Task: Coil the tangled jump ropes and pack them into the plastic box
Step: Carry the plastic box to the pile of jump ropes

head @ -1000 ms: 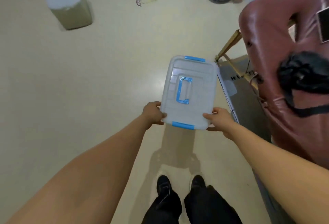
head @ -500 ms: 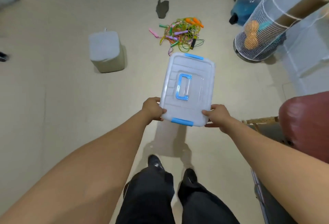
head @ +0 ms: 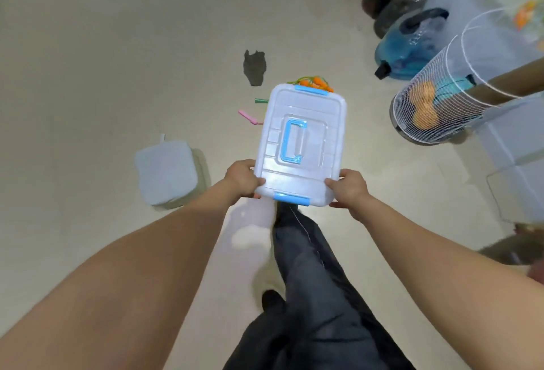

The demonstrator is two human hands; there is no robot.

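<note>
I carry a translucent plastic box (head: 303,104) with its lid on, blue clips at both ends and a blue handle on top. My left hand (head: 241,179) grips its near left corner and my right hand (head: 348,190) grips its near right corner. The box hangs over the tangled jump ropes on the floor and hides most of them. Orange handles (head: 316,83) show past the far edge. A green handle (head: 261,101) and a pink handle (head: 246,116) stick out to the box's left.
A white-topped cube stool (head: 166,171) stands on the floor to the left. A wire mesh basket (head: 435,110) with balls lies at right, a blue water jug (head: 412,45) behind it. A dark scrap (head: 254,67) lies beyond the ropes. My legs (head: 309,281) are below.
I have walked forward with the box. The rope pile, earlier beyond the box's far end, now lies under it. The stool and mesh basket have come closer.
</note>
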